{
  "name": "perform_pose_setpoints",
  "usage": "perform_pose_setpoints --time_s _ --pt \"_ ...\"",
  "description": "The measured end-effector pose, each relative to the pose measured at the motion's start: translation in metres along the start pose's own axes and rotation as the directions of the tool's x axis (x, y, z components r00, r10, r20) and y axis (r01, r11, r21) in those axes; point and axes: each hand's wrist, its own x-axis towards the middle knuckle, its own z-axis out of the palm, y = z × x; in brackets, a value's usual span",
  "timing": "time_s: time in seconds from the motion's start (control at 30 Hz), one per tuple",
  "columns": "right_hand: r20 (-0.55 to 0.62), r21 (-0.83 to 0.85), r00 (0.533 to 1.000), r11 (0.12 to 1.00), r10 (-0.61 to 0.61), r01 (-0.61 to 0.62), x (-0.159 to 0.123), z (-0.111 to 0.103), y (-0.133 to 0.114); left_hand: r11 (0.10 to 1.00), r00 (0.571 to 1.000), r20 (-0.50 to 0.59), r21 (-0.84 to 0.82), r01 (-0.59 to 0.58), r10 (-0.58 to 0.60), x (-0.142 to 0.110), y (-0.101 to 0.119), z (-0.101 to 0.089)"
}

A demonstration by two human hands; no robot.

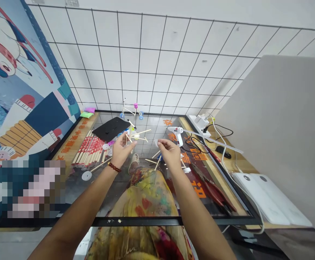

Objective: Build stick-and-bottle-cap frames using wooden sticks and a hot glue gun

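Observation:
My left hand (pixel 121 148) is closed on a small frame of thin wooden sticks (pixel 143 132), held above the glass tabletop. A pale round piece (pixel 136 137) sits among the joined sticks. To the right, my right hand (pixel 169 154) has thumb and forefinger pinched together, apart from the frame. Something whitish shows at those fingertips, too small to make out. Loose wooden sticks (pixel 150 161) lie below and between the hands. A white glue gun (pixel 177 135) rests just beyond my right hand.
Red-wrapped chopsticks (pixel 88 151), white wheels (pixel 87 176) and a black board (pixel 111 128) lie left. A stick model with blue and pink parts (pixel 136 106) stands at the back. Red-handled pliers (pixel 213 193), a power strip (pixel 201 124) and cables are right.

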Motion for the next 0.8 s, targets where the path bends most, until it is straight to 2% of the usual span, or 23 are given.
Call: perform_pose_setpoints --time_s 0.1,0.3,0.53,0.8 --pt "0.001 -0.036 1.0 0.999 0.021 -0.021 0.006 -0.002 0.011 1.0 0.999 0.033 0.023 0.006 -0.007 -0.003 -0.004 0.002" --pt "-0.116 0.025 0.993 0.999 0.034 -0.031 0.015 -0.01 0.013 0.993 0.996 0.079 0.108 0.036 -0.045 -0.007 -0.007 0.005" --pt "-0.112 0.041 0.993 0.999 0.039 -0.035 0.016 -0.013 0.011 0.983 0.992 0.106 0.178 0.042 -0.061 -0.007 -0.009 0.004" --pt "-0.112 0.05 0.993 0.998 0.043 -0.037 0.014 -0.01 0.008 0.956 0.99 0.14 0.29 -0.052 0.011 -0.008 -0.009 0.003"
